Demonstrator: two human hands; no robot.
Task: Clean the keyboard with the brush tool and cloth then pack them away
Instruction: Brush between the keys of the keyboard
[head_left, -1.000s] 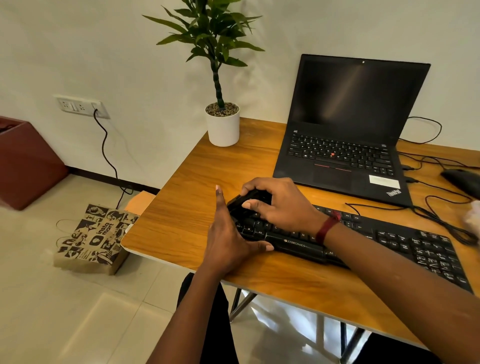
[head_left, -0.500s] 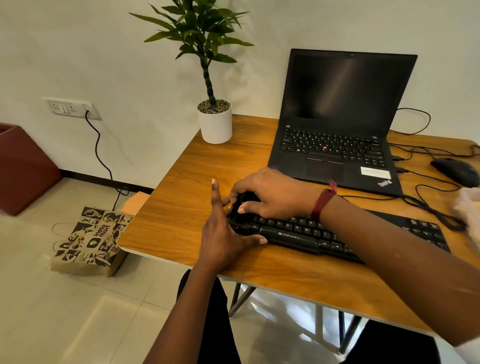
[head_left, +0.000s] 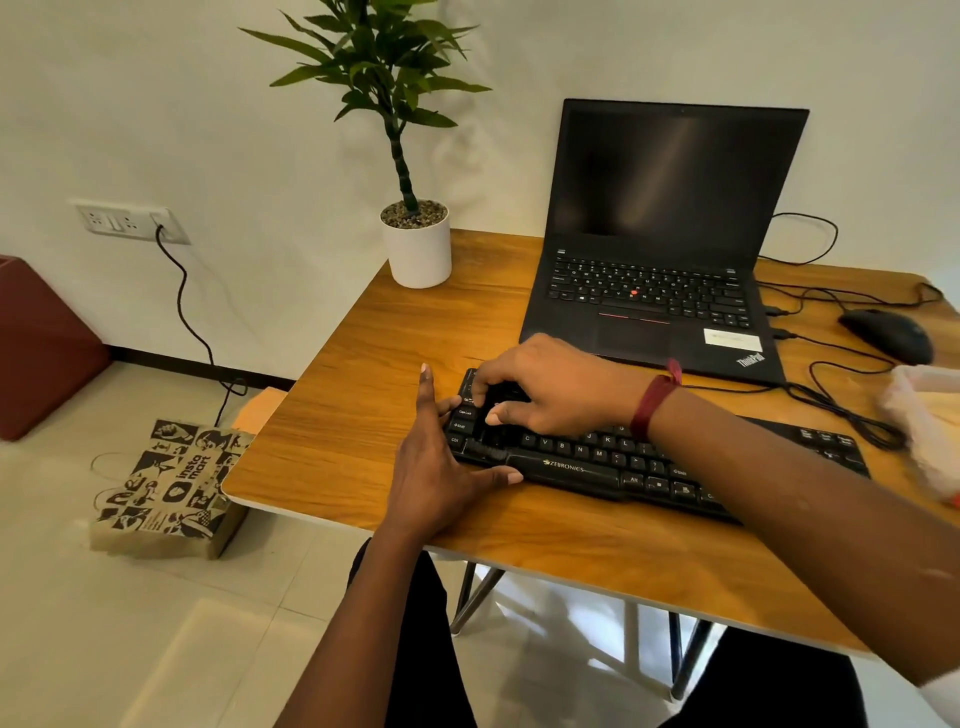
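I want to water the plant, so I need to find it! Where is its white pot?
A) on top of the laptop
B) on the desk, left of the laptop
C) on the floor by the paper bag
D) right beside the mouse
B: the white pot stands on the wooden desk at its far corner by the wall, left of the open laptop.

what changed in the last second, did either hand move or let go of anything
The right hand still grips the brush tool and has drawn it slightly back from the far left corner of the keyboard onto the left keys. Nothing was let go. The left hand stays braced against the keyboard's left end, index finger straight. Laptop, potted plant and mouse are unmoved.
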